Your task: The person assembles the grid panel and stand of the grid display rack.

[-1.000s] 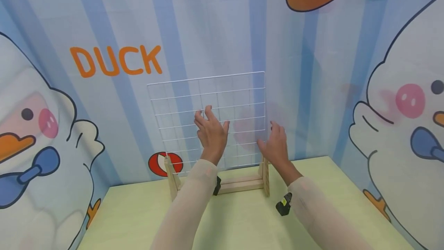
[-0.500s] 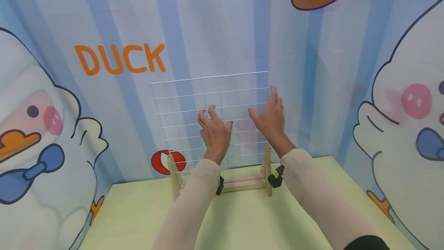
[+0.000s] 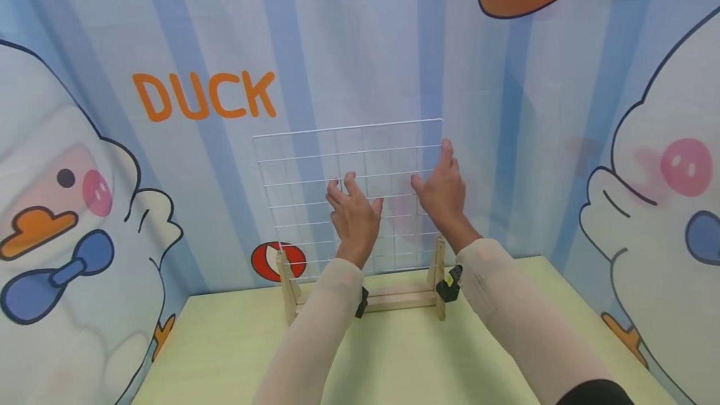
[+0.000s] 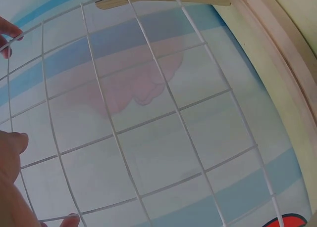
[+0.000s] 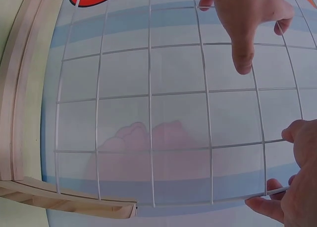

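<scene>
A white wire grid panel [image 3: 388, 175] stands upright, leaning slightly back, above a pale wooden stand [image 3: 399, 300]. My left hand [image 3: 357, 220] is at the middle of the panel, fingers bent through the mesh and hooked behind the wires. Its thumb lies on the near side, as the right wrist view shows for the left hand [image 5: 252, 14]. On the panel's right side edge, my right hand [image 3: 444, 195] grips the border wire, thumb in front. In the right wrist view the right hand's fingers [image 5: 265, 207] curl round that wire. The panel's lower edge sits between the stand's side posts; whether it is fastened cannot be told.
The stand rests on a pale yellow-green tabletop [image 3: 236, 342]. Close behind hangs a blue striped cloth backdrop [image 3: 360, 49] printed with ducks, wrapping round both sides. A black wrist-worn device [image 3: 448, 286] hangs by the stand's right post [image 3: 439, 267].
My right hand has risen from beside the panel's lower right and taken hold of its right edge. The left hand keeps its place on the mesh. The head view has shifted slightly.
</scene>
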A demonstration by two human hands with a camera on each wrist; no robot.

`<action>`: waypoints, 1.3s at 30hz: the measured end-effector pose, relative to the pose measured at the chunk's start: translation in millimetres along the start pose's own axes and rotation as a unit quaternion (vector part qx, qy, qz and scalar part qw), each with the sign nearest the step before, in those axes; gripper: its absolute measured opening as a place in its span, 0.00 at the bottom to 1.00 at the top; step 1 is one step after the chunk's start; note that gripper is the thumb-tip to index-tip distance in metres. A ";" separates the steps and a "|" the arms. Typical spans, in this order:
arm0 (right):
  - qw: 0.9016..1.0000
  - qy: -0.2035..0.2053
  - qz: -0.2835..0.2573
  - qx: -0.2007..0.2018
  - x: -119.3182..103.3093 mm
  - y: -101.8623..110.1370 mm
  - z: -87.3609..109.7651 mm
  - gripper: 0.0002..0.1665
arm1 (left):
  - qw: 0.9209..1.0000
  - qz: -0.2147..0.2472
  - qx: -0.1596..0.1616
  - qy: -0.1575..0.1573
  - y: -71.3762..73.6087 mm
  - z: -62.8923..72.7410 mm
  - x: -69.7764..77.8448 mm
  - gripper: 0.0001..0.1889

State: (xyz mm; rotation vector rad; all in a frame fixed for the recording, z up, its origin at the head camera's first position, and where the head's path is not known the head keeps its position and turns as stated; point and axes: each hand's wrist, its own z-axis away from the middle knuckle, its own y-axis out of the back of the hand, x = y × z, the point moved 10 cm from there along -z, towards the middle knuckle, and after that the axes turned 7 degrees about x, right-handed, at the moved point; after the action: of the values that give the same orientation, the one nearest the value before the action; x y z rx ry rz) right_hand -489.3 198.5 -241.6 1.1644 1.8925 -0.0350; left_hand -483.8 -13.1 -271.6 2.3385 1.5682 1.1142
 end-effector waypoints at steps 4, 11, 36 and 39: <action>1.000 0.003 0.000 0.001 -1.3 -0.3 0.0 0.54 | 1.000 0.009 -0.011 0.001 0.8 1.1 -1.9 0.40; 1.000 0.001 -0.008 -0.005 -4.1 -0.9 1.1 0.53 | 0.999 0.031 -0.028 -0.036 11.4 1.7 -9.7 0.37; 1.000 0.000 -0.016 -0.003 2.2 -1.1 -1.7 0.53 | 0.993 0.061 -0.010 0.096 81.2 -71.8 -116.9 0.57; 1.000 -0.002 -0.018 -0.008 2.4 -3.8 1.1 0.54 | 0.993 0.065 -0.016 0.099 81.7 -71.4 -122.5 0.56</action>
State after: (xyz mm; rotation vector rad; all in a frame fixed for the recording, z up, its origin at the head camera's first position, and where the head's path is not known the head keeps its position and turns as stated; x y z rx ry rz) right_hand -491.7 197.6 -245.4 1.1183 1.9071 -0.0426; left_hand -490.6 -174.2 -244.0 2.4035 1.4616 1.4294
